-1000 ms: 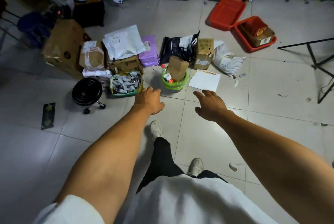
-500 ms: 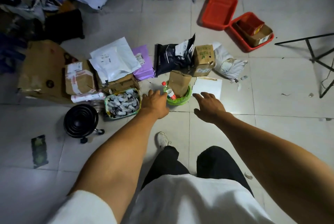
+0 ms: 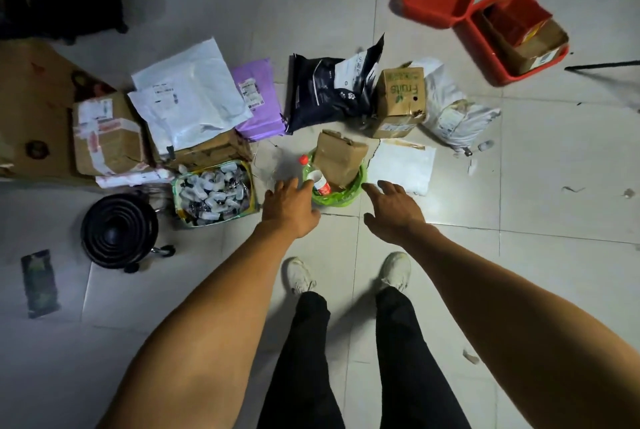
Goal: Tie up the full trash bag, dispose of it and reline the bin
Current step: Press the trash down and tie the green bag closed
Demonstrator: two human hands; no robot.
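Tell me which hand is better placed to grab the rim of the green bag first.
Left, probably. The left hand has its fingertips right at the green bag rim beside the bottle. The right hand hovers open just off the rim's other side.

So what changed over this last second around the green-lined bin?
The person stepped up to the round bin with the green plastic liner, feet now side by side. Both arms reached forward: the left hand reaches the rim's left side, the right hand its right. Neither grips anything yet. The brown paper bag and red-capped bottle stay inside.
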